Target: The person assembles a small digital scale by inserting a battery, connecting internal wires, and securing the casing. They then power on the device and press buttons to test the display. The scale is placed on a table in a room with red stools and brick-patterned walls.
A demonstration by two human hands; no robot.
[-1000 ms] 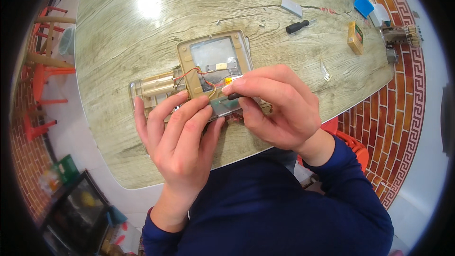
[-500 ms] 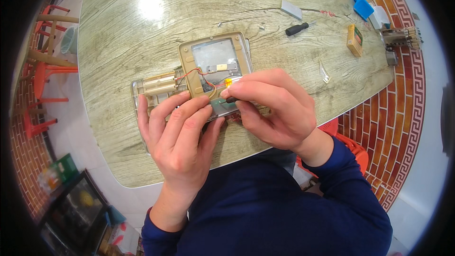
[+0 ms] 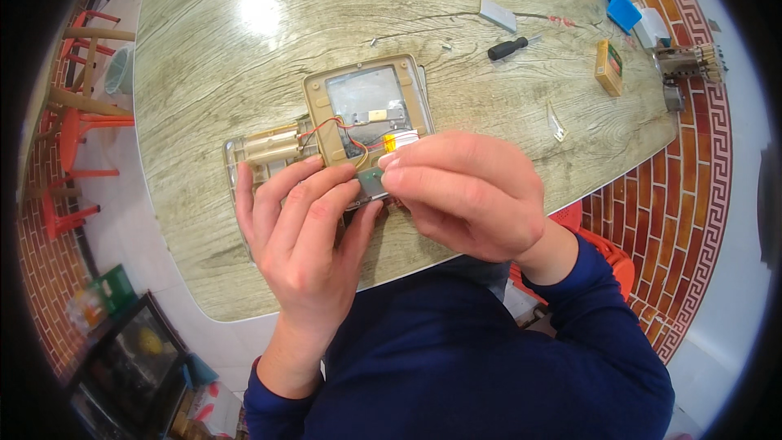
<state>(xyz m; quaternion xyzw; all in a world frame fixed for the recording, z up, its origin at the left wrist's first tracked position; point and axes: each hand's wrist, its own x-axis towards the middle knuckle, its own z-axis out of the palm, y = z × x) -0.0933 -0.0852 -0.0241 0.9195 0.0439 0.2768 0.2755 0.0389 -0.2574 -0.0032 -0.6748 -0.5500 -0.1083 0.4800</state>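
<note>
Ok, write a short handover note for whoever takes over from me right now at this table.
Left hand: fingers steady the opened beige device from its near edge.
Right hand: fingertips pinch the small green circuit board at that edge.
Red and orange wires run from the board area to the clear battery holder.
Done: case is open. Left: board not yet free or seated; can't tell which.
Screwdriver lies further back on the table.

hands (image 3: pixel 391 212) on opened beige device (image 3: pixel 366 114), wooden table (image 3: pixel 244 73)
</note>
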